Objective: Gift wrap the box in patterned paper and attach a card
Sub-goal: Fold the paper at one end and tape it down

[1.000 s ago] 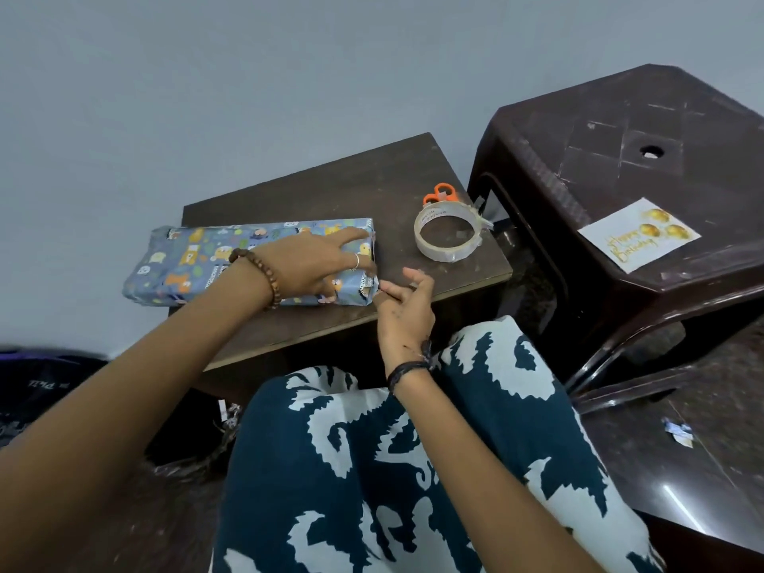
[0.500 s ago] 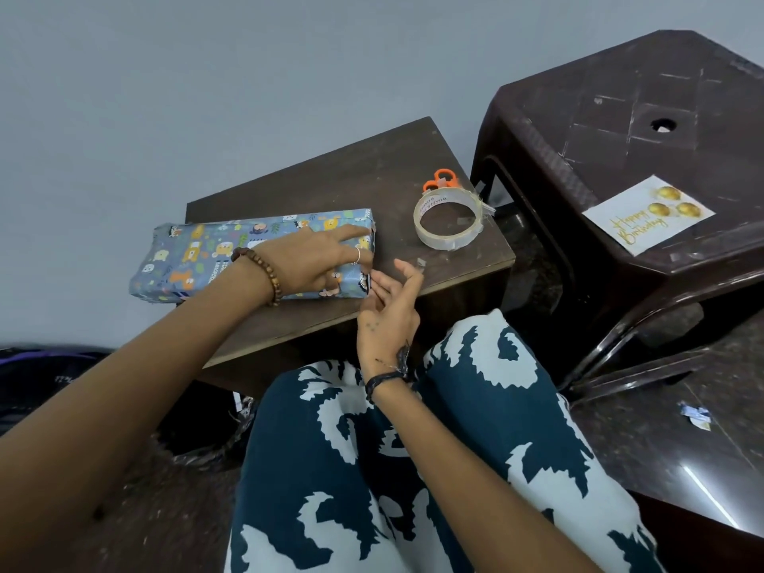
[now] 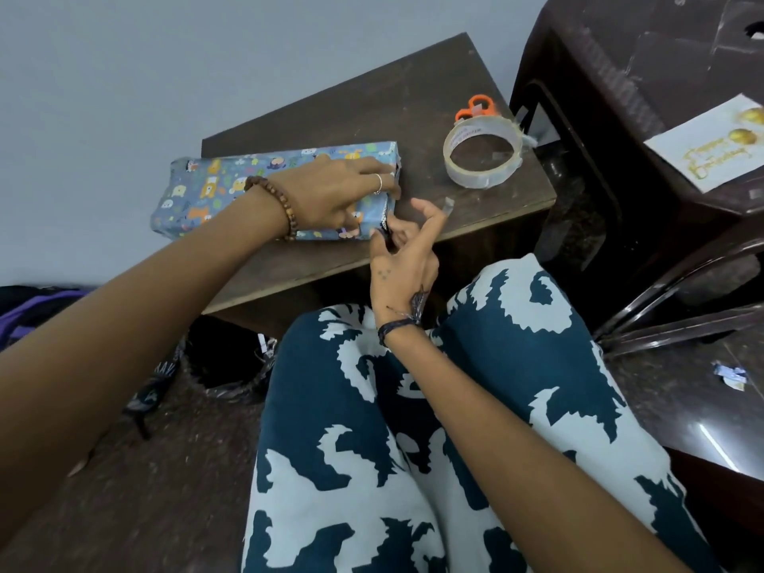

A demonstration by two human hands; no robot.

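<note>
The box [image 3: 215,192], wrapped in blue cartoon-print paper, lies flat on the small dark wooden table [image 3: 413,97]. My left hand [image 3: 330,192] lies on top of its right end, fingers stretched toward the end flap and pressing the paper down. My right hand [image 3: 403,258] is at the box's right end near the table's front edge; thumb and fingers touch the end fold, and a small piece of clear tape [image 3: 448,203] sticks to a raised fingertip. A white "Happy Birthday" card [image 3: 711,153] lies on the plastic stool [image 3: 620,55] to the right.
A roll of clear tape [image 3: 481,153] stands on the table's right side, with orange-handled scissors [image 3: 475,107] just behind it. My lap in blue-and-white cloth [image 3: 413,448] fills the foreground. A paper scrap [image 3: 729,376] lies on the dark floor at right; dark bags sit at left.
My right hand has moved in against the box's right end with the tape piece on its fingertip. The left hand stays pressing on the box. The camera has dipped closer.
</note>
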